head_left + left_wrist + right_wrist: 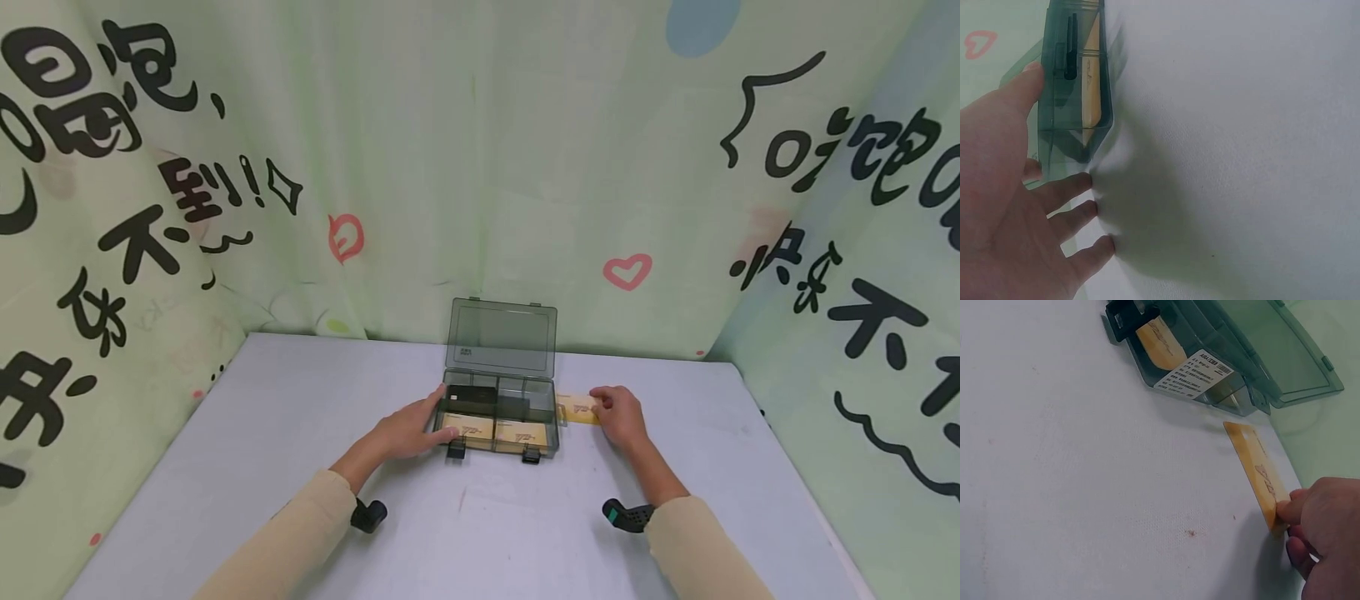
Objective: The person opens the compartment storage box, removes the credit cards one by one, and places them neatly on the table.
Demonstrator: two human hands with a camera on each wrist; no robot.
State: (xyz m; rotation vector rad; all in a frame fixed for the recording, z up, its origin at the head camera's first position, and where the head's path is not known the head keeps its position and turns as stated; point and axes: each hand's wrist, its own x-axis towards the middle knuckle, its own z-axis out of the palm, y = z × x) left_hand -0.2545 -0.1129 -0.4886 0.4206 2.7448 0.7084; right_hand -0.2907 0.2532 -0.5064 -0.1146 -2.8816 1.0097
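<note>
A translucent grey-green plastic storage box [494, 447] sits on the table with its hinged lid [502, 335] raised at the back. Yellow cards [521, 432] lie in its two front compartments, and a black flat item [472, 395] is in the back left one. At the box's left side my left hand [408, 427] touches it, thumb at the rim and the other fingers fairly straight near the table. My right hand [621, 415] pinches the outer end of a yellow card [1257, 469] just right of the box. Printed text on the card is too small to read.
The white table [480, 533] extends around the box on all sides. Two black latches [531, 456] hang at the box's front. A white label [1195, 374] is on its side wall. Pale green printed curtains [480, 167] surround the table's back and sides.
</note>
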